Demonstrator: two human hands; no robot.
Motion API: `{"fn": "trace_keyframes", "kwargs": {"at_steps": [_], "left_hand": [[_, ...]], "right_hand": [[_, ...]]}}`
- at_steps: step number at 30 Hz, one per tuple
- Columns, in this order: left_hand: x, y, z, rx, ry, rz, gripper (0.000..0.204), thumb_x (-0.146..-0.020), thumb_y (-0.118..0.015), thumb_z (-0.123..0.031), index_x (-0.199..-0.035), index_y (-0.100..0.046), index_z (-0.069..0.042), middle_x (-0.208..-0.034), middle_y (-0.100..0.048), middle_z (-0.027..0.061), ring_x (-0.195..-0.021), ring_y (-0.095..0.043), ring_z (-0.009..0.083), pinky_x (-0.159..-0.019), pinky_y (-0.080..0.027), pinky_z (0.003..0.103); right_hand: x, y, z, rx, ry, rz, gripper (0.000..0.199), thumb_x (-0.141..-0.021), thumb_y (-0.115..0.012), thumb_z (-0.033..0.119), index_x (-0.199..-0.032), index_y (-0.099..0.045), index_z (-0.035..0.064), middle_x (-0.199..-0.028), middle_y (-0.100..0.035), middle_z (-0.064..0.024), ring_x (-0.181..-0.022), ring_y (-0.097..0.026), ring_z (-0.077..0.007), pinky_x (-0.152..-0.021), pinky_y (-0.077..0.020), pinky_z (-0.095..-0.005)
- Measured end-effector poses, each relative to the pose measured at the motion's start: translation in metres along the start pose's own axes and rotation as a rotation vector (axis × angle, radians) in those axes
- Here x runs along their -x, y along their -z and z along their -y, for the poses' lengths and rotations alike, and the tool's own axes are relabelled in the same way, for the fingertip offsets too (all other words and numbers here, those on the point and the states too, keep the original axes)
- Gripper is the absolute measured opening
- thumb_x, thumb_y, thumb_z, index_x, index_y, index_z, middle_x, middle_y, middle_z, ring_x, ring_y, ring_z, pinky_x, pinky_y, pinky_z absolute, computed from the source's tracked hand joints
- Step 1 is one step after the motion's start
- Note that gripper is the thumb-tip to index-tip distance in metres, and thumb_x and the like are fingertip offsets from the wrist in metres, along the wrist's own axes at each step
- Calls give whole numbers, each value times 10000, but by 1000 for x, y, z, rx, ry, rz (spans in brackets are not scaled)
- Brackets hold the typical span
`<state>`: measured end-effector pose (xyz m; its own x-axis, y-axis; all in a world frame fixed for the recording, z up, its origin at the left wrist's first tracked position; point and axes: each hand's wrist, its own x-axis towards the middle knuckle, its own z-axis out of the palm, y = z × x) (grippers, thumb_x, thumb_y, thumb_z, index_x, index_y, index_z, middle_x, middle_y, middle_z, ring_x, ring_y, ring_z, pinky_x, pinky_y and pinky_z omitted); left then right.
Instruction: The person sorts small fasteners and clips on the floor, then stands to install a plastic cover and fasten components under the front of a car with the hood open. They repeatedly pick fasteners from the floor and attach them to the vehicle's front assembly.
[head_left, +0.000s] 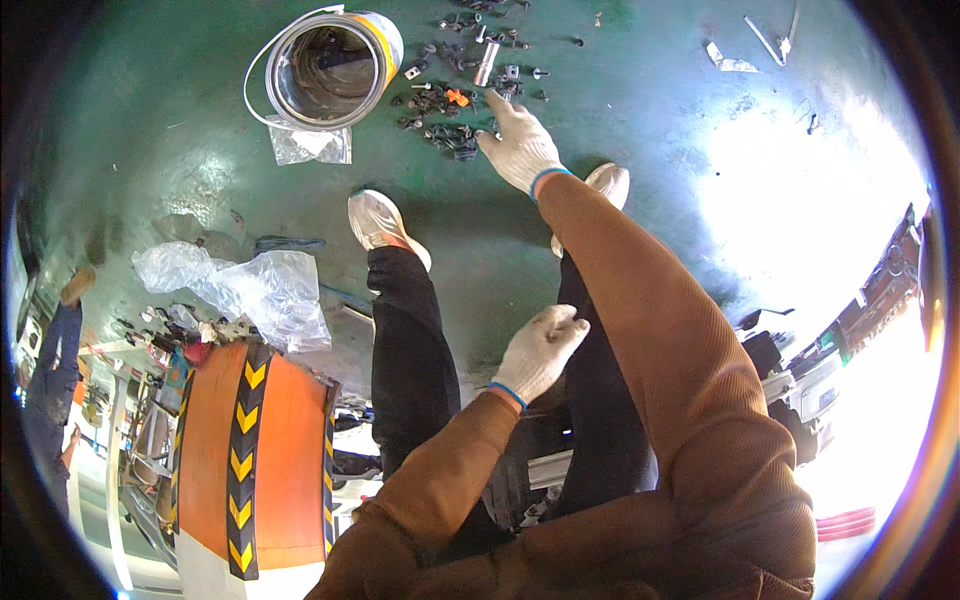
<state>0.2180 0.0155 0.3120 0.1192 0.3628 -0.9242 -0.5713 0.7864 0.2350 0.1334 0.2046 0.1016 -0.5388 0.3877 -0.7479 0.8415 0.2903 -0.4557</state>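
Note:
My right hand (pixel 522 142), in a white knit glove with a blue cuff, reaches forward over the floor. Its thumb and index finger are apart beside a scatter of small dark fasteners and clips (pixel 455 138). Among these lie an orange clip (pixel 457 98) and a silver metal cylinder (pixel 487 63), just beyond the fingertips. My left hand (pixel 540 352), gloved the same way, hovers over my lap near my right leg. Its fingers are curled in, and whatever they may hold is hidden.
A metal bucket (pixel 385 45) with a wire handle lies with its mouth towards me, left of the scatter. A clear bag (pixel 310 143) is under its rim. Crumpled plastic (pixel 275 290) and an orange panel with chevrons (pixel 290 440) are at left. Another person's leg (pixel 60 345) shows far left.

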Motion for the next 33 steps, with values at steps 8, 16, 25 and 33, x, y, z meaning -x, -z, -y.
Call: {"fn": "trace_keyframes", "kwargs": {"at_steps": [8, 16, 25, 33], "left_hand": [[1, 7, -16, 84, 7, 95, 611, -1143, -702, -438, -1485, -642, 64, -1370, -771, 258, -1228, -769, 295, -1082, -589, 414], [-1, 4, -13, 110, -86, 63, 682, -1139, -696, -487, -1502, -630, 86, -1380, -766, 277, -1272, -762, 347, -1102, -583, 430], [-26, 47, -11, 642, -19, -359, 435, -1190, -659, -352, -1446, -656, -1, -1143, -769, 88, -999, -742, 151, -899, -615, 315], [-22, 71, -20, 654, 103, -480, 282, -1163, -712, -274, -1251, -707, -6, -1058, -771, 93, -847, -743, 156, -763, -620, 327]], "right_hand": [[-47, -21, 21, 340, 40, -154, 650, -963, -741, 247, -1596, -639, 135, -1422, -695, -228, -1269, -675, -439, -1084, -589, -537], [-50, -16, 4, 272, 152, -188, 409, -971, -705, 251, -1342, -803, 111, -1160, -793, -238, -1079, -766, -436, -980, -622, -530], [42, -2, -10, -87, 50, 374, 470, -986, -793, 434, -1253, -804, 47, -1206, -803, -232, -1181, -770, -415, -1017, -602, -497], [152, 7, -27, -359, -36, 598, 496, -1079, -744, 330, -1432, -707, -17, -1283, -794, -208, -1216, -772, -303, -1087, -593, -405]]}}
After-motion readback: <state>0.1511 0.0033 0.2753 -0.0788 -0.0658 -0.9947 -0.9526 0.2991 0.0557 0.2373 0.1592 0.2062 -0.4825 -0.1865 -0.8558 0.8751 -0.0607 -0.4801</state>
